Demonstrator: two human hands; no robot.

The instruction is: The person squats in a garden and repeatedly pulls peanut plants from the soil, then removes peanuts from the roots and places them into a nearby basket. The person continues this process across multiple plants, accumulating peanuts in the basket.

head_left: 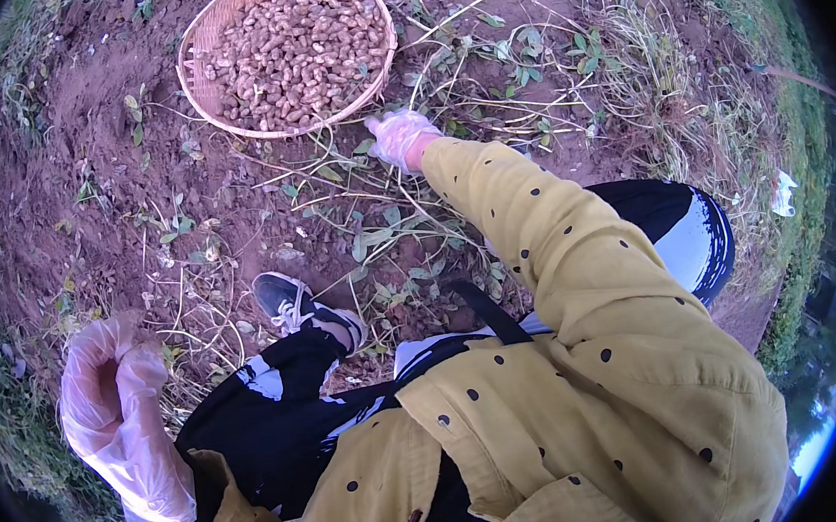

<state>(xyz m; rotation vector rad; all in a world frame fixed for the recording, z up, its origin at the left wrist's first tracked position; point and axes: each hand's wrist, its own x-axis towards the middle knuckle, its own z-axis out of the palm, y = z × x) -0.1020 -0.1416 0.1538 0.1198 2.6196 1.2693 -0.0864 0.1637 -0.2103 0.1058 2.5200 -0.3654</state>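
Observation:
A round woven basket (209, 31) full of peanuts (305, 52) sits on the soil ahead of me. My right hand (402, 138), in a clear plastic glove, reaches to the near right side of its rim. Its fingers look closed, low among cut plant stems (362, 191); whatever they hold is too small to make out. At the far left my left hand (118, 407), also in a clear plastic glove, is raised near my knee. Its fingers and thumb curl round toward each other, and anything between them is hidden.
Leafy stems (520, 63) lie loose on the brown soil (106, 99) right of the basket, with a dry straw heap (660, 71) beyond. My shoe (303, 311) stands at centre left. A white scrap (783, 193) lies on grass at the right.

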